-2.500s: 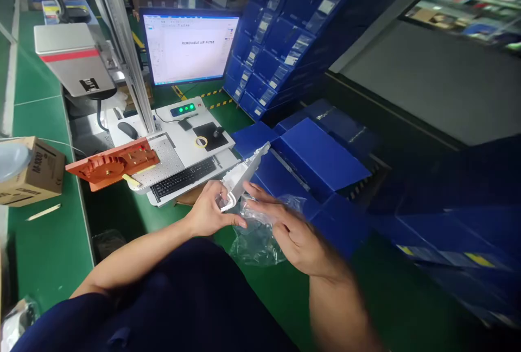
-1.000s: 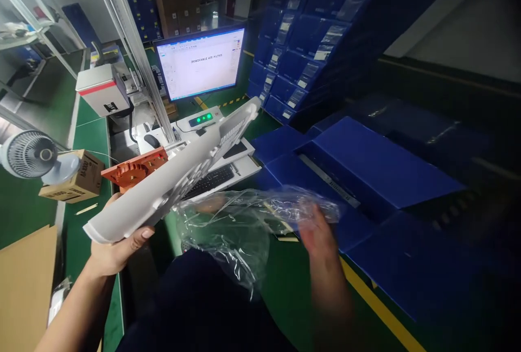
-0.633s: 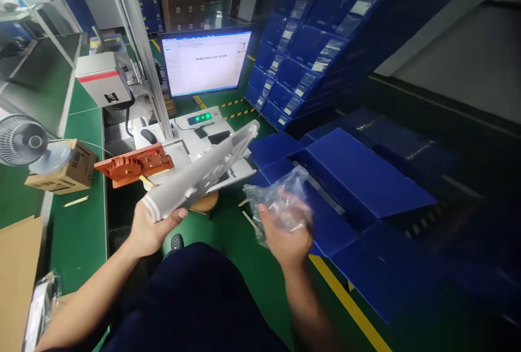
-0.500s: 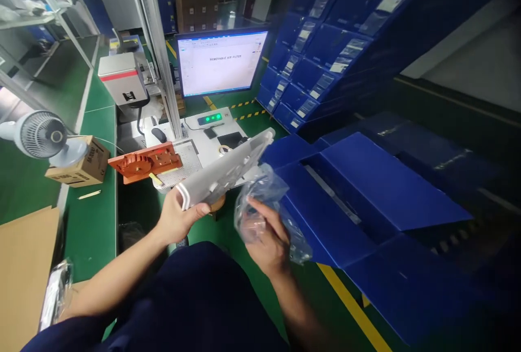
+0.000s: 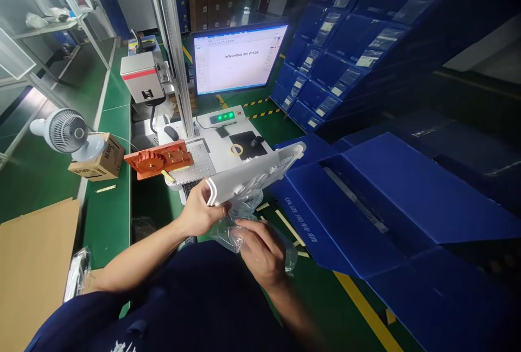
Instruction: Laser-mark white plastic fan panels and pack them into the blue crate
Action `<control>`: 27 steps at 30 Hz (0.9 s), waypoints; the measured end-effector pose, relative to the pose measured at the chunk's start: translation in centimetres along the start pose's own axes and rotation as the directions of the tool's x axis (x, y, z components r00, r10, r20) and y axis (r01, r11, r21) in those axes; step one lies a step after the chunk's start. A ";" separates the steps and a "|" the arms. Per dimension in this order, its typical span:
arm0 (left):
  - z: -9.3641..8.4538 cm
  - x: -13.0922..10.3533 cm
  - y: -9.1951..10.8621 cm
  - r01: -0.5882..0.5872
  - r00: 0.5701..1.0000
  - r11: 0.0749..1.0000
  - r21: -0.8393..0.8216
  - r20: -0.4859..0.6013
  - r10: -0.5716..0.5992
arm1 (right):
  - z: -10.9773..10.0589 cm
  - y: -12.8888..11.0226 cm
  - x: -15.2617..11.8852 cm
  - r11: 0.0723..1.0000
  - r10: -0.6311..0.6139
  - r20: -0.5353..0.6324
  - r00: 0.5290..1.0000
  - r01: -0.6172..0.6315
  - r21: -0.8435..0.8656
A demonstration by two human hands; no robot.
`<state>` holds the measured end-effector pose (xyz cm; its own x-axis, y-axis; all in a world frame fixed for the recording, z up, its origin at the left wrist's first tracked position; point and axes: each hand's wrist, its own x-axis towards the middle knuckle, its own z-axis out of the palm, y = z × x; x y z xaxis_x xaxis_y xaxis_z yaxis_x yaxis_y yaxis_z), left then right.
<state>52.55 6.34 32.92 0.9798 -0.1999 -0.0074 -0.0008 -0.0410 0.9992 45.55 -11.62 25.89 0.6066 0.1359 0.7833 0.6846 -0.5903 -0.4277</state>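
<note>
Crumpled smaller now, the clear plastic bag (image 5: 244, 227) sits bunched under the right hand (image 5: 260, 251), while the left hand (image 5: 199, 213) grips the white plastic panel's (image 5: 256, 173) near end.

Ahead of the left hand (image 5: 198, 213), the white machine base (image 5: 211, 148) is crowded: an orange moulded fixture (image 5: 158, 159) lies on its perforated plate, an upright aluminium column (image 5: 173, 43) rises just behind, and a black mouse pad (image 5: 244, 146) takes the right part. The long white plastic panel (image 5: 256, 173) spans the gap between base and the open blue corrugated box (image 5: 366, 200), whose raised flaps wall off the right. Stacked blue crates (image 5: 334, 43) close the far right. Open green floor (image 5: 321, 287) shows below the right hand (image 5: 258, 251) with its crumpled clear bag (image 5: 240, 222). Left, the green bench (image 5: 108, 216) has bare room between a cardboard sheet (image 5: 32, 265) and a small brown carton (image 5: 100, 159).
</note>
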 end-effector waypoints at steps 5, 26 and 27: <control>0.1 0.9 -0.1 -0.036 0.999 0.999 0.009 -0.019 0.036 | -0.5 0.1 -2.0 0.858 0.207 0.423 0.882 -0.371 0.354; -0.6 0.8 -3.7 0.094 0.995 0.995 -0.030 -0.016 -0.094 | 0.0 6.3 -2.9 -0.047 0.942 0.286 0.173 -0.779 0.625; -0.8 0.9 -3.9 0.093 0.996 0.996 -0.017 -0.007 -0.093 | -0.8 6.8 -3.3 -0.002 0.944 0.264 0.198 -0.797 0.604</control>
<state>53.58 7.12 29.04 0.9770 -0.1884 -0.1002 0.0938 -0.0424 0.9947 47.86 -16.75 20.74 0.8732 -0.3198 -0.3678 -0.2406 0.3735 -0.8959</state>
